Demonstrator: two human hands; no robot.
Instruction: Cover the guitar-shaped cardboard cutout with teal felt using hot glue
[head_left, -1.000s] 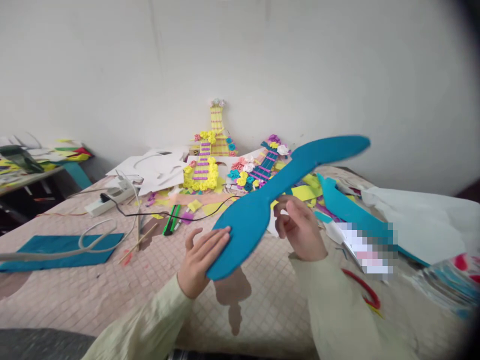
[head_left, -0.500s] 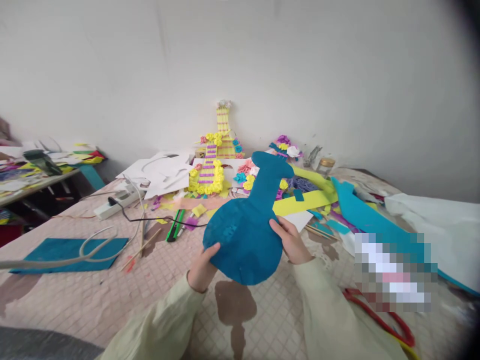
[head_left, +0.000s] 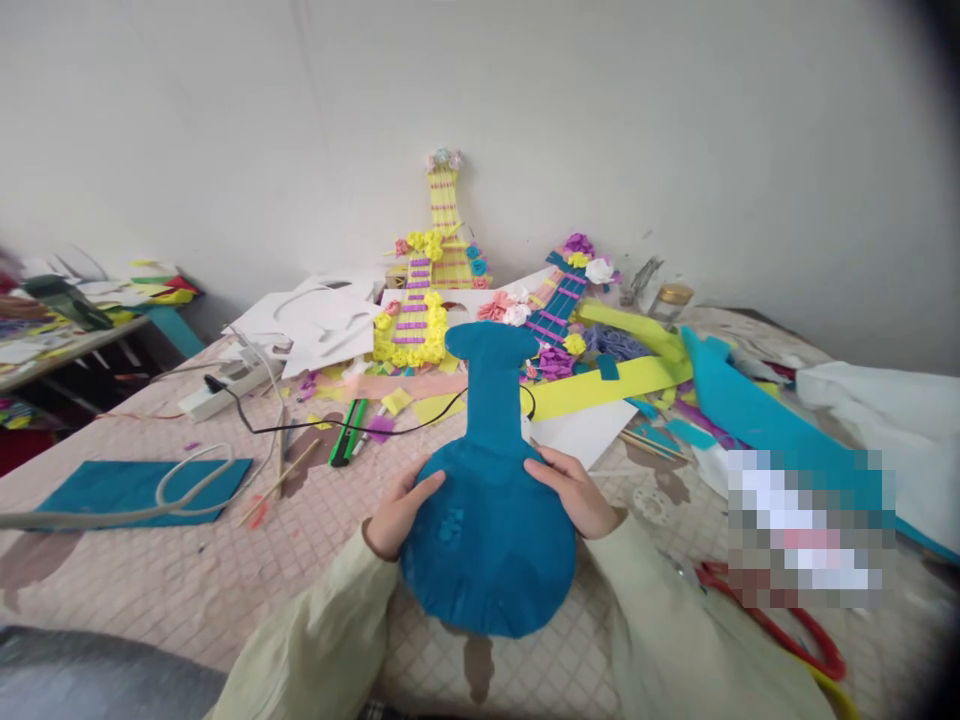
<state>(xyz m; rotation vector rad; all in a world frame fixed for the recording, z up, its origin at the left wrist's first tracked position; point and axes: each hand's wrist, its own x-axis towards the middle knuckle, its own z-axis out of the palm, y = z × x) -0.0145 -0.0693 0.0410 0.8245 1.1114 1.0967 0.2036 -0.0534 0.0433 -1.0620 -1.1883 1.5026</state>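
Observation:
A blue guitar-shaped cutout (head_left: 491, 540), round at the bottom with a straight neck and a wider head, is held between my two hands in front of me. Its surface looks covered in blue paper, with small creases along the lower edge. My left hand (head_left: 401, 505) grips its left edge, thumb on the front face. On the opposite edge, my right hand (head_left: 577, 490) pinches it near the base of the neck, thumb also on the front. The other fingers are mostly hidden behind the cutout.
Decorated paper guitars, one yellow (head_left: 411, 310) and one blue (head_left: 559, 305), stand at the back. Left lie a power strip (head_left: 229, 390), a green cutter (head_left: 349, 432) and a folded blue sheet (head_left: 135, 490). Red-handled scissors (head_left: 780, 610) and a teal sheet (head_left: 757, 400) are right.
The blue cutout has turned from leaning right to pointing straight away from me, and come lower and nearer. My left hand has shifted higher along its edge.

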